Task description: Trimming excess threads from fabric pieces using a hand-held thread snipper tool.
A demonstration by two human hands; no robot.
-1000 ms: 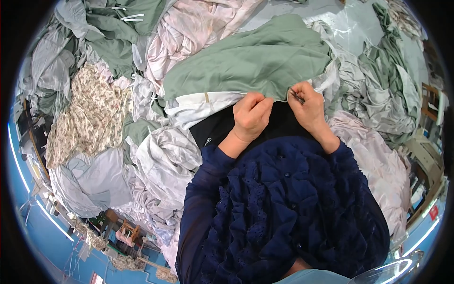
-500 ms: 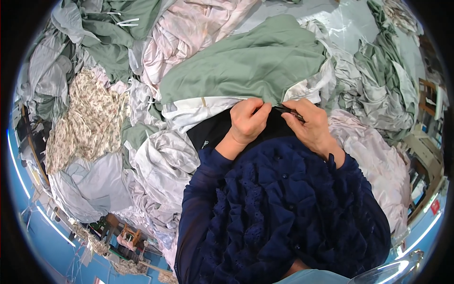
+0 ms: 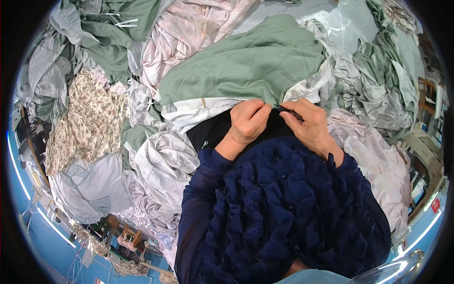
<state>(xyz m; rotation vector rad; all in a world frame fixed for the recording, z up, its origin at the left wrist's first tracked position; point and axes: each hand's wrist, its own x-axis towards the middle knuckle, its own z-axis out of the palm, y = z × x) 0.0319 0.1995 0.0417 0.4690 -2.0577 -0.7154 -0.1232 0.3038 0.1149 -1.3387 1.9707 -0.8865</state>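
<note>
A green cloth [image 3: 241,64] with a white underside [image 3: 198,111] is spread in front of me, its near edge drawn toward my body. My left hand [image 3: 249,120] is closed in a pinch on that edge. Close to its right, my right hand [image 3: 306,122] is closed around a small dark tool [image 3: 289,112], mostly hidden by the fingers; it looks like thread snips. The tool's tip lies at the cloth edge between both hands. Black fabric [image 3: 217,130] shows beneath my wrists.
Heaps of cloth surround me: a floral piece [image 3: 90,120] and white bundles [image 3: 165,154] on the left, pale pink fabric [image 3: 189,35] behind, grey and green cloth [image 3: 378,80] on the right. A grey tabletop [image 3: 269,14] shows at the back.
My right hand has shifted very slightly left, its tool tip nearer the cloth edge. The left hand keeps its pinch in nearly the same spot.
</note>
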